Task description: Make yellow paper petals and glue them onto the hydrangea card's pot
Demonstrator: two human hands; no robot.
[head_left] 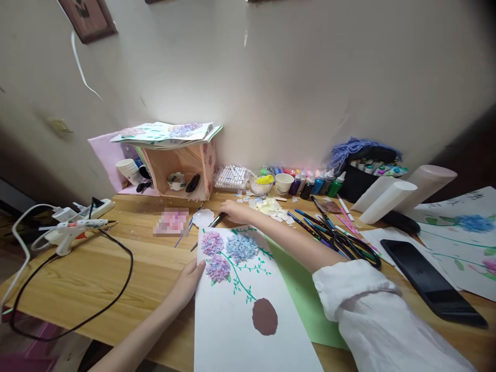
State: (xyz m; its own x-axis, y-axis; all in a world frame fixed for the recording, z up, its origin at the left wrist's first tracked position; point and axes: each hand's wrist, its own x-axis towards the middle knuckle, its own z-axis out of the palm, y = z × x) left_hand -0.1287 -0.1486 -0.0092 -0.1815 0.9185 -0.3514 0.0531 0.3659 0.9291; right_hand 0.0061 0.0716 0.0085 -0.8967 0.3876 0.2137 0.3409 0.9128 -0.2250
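Observation:
A white sheet of paper (232, 330) with pink-purple and blue hydrangea-like flower heads, green stems and a brown oval lies in front of me, over a green sheet (306, 289). My left hand (189, 276) grips the left edge of the white sheet, thumb on top. Beyond the sheet's far edge, my right hand (233, 211) has its fingers closed at a dark, pen-like stick (217, 220); the fingertips are partly hidden. A small white scalloped dish (203, 217) and slim brushes (189, 226) lie left of it.
At left are a glue gun (72, 230), its looping black cable and a power strip (98, 207). A cardboard display box (178, 165) stands behind. Paint bottles (319, 182), scissors (351, 243), yellowish paper scraps (271, 207) and a phone (430, 281) extend rightward.

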